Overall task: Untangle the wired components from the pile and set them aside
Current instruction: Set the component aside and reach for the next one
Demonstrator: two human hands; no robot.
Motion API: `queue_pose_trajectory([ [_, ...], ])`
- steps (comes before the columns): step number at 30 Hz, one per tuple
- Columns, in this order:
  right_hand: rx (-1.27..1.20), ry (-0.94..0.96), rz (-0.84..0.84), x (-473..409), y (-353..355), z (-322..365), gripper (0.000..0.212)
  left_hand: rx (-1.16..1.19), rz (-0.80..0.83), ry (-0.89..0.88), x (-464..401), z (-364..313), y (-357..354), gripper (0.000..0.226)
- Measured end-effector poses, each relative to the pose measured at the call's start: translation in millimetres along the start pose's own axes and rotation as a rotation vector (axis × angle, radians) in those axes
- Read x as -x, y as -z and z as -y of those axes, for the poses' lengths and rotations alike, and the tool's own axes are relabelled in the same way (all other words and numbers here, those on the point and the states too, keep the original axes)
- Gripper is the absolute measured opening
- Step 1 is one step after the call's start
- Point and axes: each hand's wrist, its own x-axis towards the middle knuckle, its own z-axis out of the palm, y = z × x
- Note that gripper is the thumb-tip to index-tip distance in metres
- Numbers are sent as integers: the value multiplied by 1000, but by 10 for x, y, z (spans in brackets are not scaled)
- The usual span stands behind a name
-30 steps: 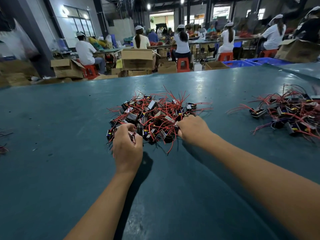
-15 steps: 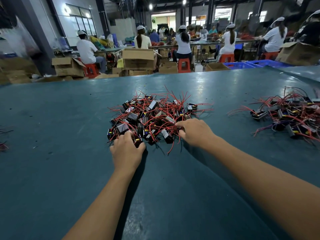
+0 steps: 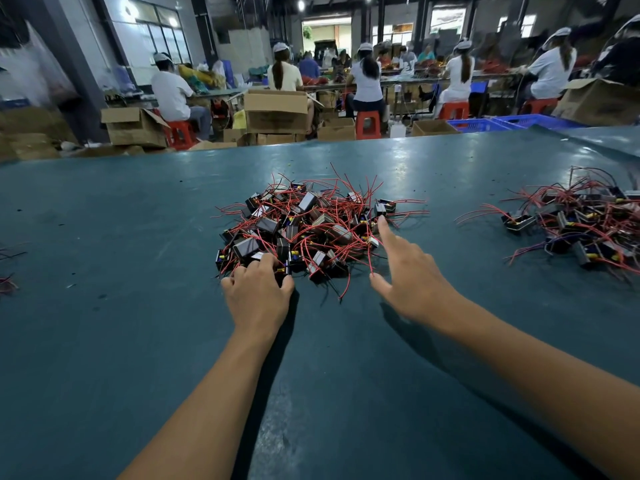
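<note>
Wired components pile (image 3: 304, 230) sits mid-table, just beyond both hands. Left hand (image 3: 258, 292) at near left edge of pile, fingers curled onto black component there, grip closed on it. Right hand (image 3: 412, 282) at near right edge, fingers spread, forefinger reaching into red wires, nothing held. Second pile (image 3: 581, 223) lies well right on green table (image 3: 104, 341). Likely next: left pulls component free toward body.

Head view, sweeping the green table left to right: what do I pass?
Stray red wires at the table's left edge → left hand gripping the near edge of the central tangled pile of black red-wired components → right hand, forefinger extended → second wired pile.
</note>
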Motion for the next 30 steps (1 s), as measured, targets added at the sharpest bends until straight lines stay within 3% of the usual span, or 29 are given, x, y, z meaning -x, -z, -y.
queue_pose_trajectory([
  [7, -177, 11, -24, 487, -41, -35, 78, 226, -103, 39, -18, -52, 148, 13],
  [14, -283, -45, -192, 443, -14, -93, 63, 1041, -5, 210, 90, -220, 458, 25],
  [16, -296, -34, -198, 443, -22, -69, 61, 1265, 105, 351, 80, -232, 563, 19],
  [19, -339, 4, -230, 449, -40, -57, 54, 1669, 558, 497, 102, -196, 671, 22],
  [23, -495, 125, -278, 459, 21, -10, 32, 1596, 761, 225, 210, -311, 654, 21],
  [27, -555, 145, -124, 480, 27, 37, 43, 1504, 882, 130, 322, -457, 623, 20],
  [30, -463, 179, 13, 486, 0, -2, 53, 1468, 973, 122, 370, -480, 613, 19],
])
